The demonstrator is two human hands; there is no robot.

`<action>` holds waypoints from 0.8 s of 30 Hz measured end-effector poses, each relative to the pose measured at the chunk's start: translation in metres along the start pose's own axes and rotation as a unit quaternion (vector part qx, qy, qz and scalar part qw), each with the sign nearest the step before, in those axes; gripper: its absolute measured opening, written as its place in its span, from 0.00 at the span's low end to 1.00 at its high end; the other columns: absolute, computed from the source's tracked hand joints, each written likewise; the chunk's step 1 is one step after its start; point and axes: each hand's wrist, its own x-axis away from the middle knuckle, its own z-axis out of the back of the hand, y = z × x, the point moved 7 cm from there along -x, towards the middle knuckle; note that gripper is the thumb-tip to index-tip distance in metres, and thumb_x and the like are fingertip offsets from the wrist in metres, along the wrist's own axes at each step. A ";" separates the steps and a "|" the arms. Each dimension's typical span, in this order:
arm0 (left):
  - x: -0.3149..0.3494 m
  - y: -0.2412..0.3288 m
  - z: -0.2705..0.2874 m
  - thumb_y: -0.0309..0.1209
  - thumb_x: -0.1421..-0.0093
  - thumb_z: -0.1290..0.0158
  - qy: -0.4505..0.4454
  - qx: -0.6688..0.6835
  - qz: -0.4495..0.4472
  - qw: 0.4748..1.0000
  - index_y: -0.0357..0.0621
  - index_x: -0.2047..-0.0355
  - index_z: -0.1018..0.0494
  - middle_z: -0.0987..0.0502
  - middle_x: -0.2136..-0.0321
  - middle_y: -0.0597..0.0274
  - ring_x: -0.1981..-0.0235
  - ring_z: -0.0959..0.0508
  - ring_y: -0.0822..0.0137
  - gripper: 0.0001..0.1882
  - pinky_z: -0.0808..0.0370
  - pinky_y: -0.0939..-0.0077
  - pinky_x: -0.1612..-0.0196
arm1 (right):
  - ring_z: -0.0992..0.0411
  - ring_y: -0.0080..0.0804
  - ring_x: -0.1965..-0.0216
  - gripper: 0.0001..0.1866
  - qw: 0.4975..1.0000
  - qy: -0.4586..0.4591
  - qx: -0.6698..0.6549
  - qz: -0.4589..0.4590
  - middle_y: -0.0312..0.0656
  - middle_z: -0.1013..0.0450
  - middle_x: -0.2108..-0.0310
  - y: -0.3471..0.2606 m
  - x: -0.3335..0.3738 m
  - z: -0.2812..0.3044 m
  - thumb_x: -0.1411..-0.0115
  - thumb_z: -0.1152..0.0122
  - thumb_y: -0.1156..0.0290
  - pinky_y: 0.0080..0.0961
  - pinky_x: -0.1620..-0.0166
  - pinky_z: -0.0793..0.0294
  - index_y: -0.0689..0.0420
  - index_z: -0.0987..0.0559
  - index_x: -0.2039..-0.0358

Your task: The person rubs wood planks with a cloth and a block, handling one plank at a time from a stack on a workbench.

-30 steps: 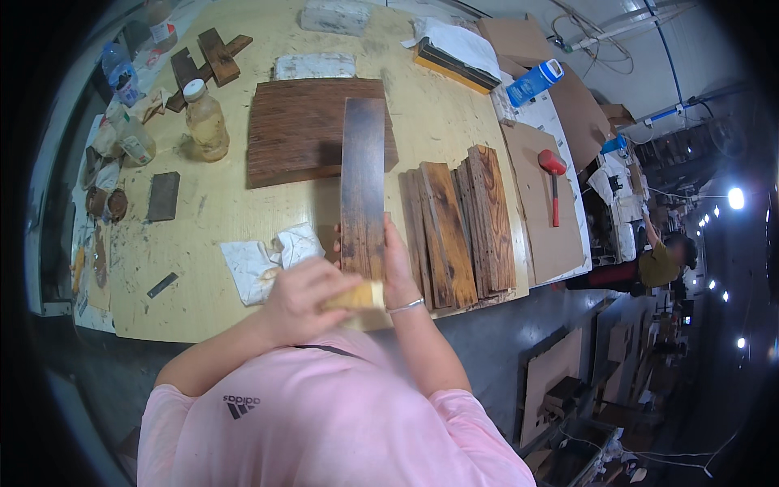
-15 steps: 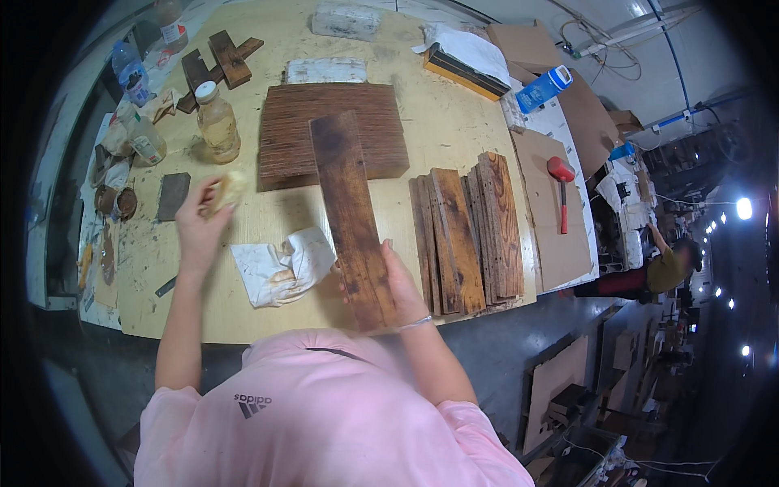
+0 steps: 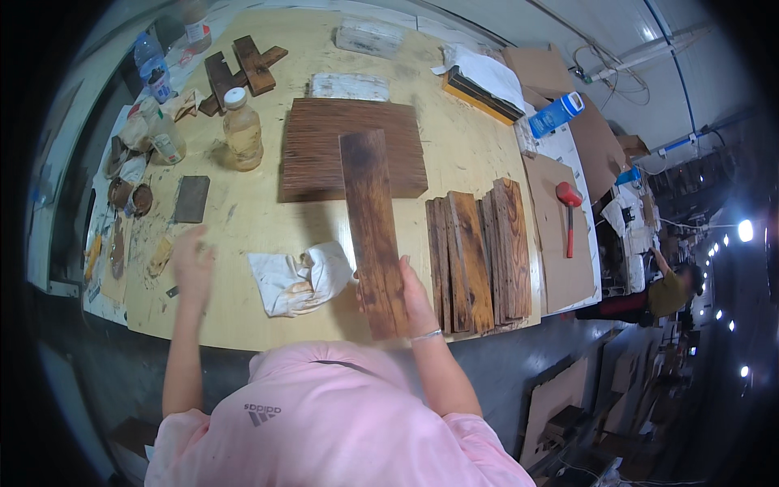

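My right hand [image 3: 416,302] grips a dark brown stained wooden board [image 3: 372,235] near its lower end and holds it tilted up above the table. My left hand [image 3: 193,264] is empty, slightly blurred, with its fingers loosely apart. Just left of it lies a yellowish, stained sponge-like pad [image 3: 161,256] on the table. Between my hands is a crumpled white cloth [image 3: 302,280] with brown stains. Behind the held board lies a wide stack of dark wooden boards [image 3: 324,150].
Several brown boards [image 3: 469,268] stand side by side at the right, near a red mallet [image 3: 569,213]. A jar of yellowish liquid [image 3: 243,134], a dark grey block [image 3: 192,199] and small brown pots [image 3: 140,200] are at the left. Another person [image 3: 667,296] is far right.
My left hand has let go of the yellowish pad, which now lies on the table, and has moved down toward me. My right hand still holds the board.
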 end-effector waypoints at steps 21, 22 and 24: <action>-0.052 0.229 -0.078 0.35 0.42 0.46 -0.090 0.137 -0.241 0.957 0.48 0.39 0.35 0.32 0.39 0.55 0.36 0.36 0.52 0.29 0.56 0.41 0.32 | 0.22 0.30 0.71 0.35 0.997 0.037 -0.046 -0.059 0.44 0.24 0.65 0.010 0.009 -0.057 0.31 0.64 0.38 0.30 0.69 0.18 0.60 0.28 0.48; -0.076 0.223 -0.073 0.33 0.41 0.46 -0.040 0.142 -0.233 0.961 0.48 0.37 0.37 0.33 0.38 0.55 0.35 0.36 0.52 0.31 0.53 0.44 0.32 | 0.22 0.30 0.71 0.35 0.999 0.032 0.001 -0.037 0.44 0.23 0.64 0.005 0.005 -0.054 0.31 0.63 0.38 0.30 0.69 0.18 0.60 0.28 0.48; -0.063 0.236 -0.070 0.31 0.41 0.46 -0.051 0.197 -0.290 0.935 0.45 0.39 0.33 0.30 0.40 0.57 0.36 0.34 0.54 0.28 0.48 0.48 0.32 | 0.22 0.30 0.70 0.35 0.998 0.050 0.025 0.010 0.44 0.23 0.63 -0.010 -0.001 -0.046 0.31 0.63 0.38 0.29 0.67 0.18 0.61 0.28 0.48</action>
